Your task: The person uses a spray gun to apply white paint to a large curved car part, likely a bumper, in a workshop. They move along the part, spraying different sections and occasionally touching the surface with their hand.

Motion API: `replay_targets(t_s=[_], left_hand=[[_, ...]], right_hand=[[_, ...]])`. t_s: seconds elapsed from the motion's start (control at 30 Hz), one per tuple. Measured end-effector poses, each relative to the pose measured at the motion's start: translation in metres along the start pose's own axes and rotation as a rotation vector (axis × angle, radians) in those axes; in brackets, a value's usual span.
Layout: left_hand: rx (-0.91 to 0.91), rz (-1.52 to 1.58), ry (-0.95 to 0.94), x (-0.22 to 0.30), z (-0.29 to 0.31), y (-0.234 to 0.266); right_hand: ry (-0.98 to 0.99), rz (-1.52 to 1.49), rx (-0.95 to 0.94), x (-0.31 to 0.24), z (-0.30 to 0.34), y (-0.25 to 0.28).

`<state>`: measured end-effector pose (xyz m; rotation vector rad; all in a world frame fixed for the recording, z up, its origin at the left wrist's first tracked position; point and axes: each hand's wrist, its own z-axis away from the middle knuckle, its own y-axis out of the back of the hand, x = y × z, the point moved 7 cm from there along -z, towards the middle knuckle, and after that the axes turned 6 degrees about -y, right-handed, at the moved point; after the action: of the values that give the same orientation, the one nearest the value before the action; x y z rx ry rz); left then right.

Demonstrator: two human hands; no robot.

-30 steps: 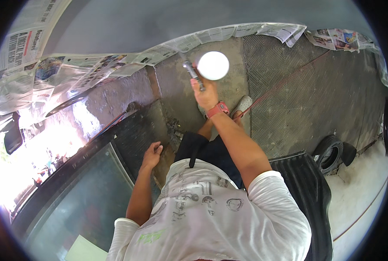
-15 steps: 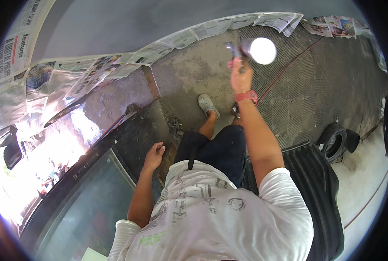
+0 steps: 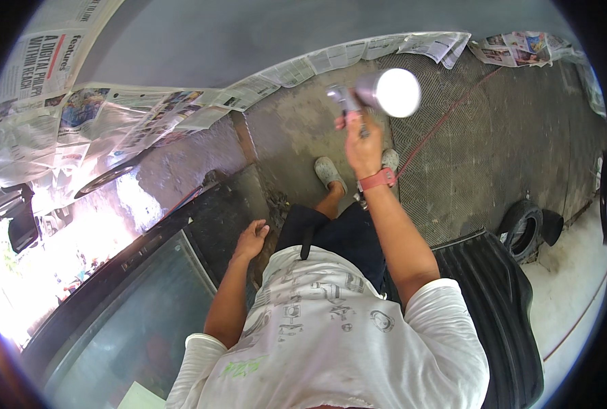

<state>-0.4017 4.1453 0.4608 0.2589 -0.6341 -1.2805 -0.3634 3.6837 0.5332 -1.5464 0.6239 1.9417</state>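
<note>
My right hand (image 3: 363, 151) is wrapped round the handle of a paint spray gun (image 3: 350, 108), slightly blurred by motion. A cup with a bright white round lid (image 3: 397, 93) sits on the gun. The gun is held out in front of me, apart from a smooth grey panel (image 3: 249, 44) whose lower edge is masked with newspaper (image 3: 286, 76). My left hand (image 3: 252, 240) hangs at my side with nothing in it, its fingers loosely bent and apart, near a dark-framed glass panel.
The dark-framed glass panel (image 3: 133, 320) leans at my left. A red hose (image 3: 446, 117) crosses the patterned floor (image 3: 480, 163). To my right are a ribbed black sheet (image 3: 484, 293) and a tyre (image 3: 521, 228). More newspaper (image 3: 515, 49) hangs at the far right.
My right hand has swung the spray gun to the left and slightly nearer to me. The view has shifted a little; my left hand stays at my side.
</note>
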Motion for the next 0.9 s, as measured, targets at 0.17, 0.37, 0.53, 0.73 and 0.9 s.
replay_targets(t_s=[0.17,0.37,0.53,0.73,0.9], left_hand=[[0.009,0.005,0.012,-0.025,0.002,-0.002],[0.018,-0.009,0.016,-0.008,0.013,-0.004],[0.009,-0.004,0.001,0.017,0.006,-0.016],[0.007,-0.049,-0.053,0.063,0.0,-0.03],[-0.011,-0.093,-0.106,0.108,-0.002,-0.048]], right_hand=[[0.036,-0.046,-0.28,-0.048,0.031,-0.068],[0.025,-0.144,-0.257,-0.101,0.016,-0.045],[0.052,-0.042,0.017,-0.133,-0.018,0.067],[0.093,-0.037,0.352,-0.161,-0.026,0.219],[0.104,0.03,0.497,-0.155,0.013,0.32]])
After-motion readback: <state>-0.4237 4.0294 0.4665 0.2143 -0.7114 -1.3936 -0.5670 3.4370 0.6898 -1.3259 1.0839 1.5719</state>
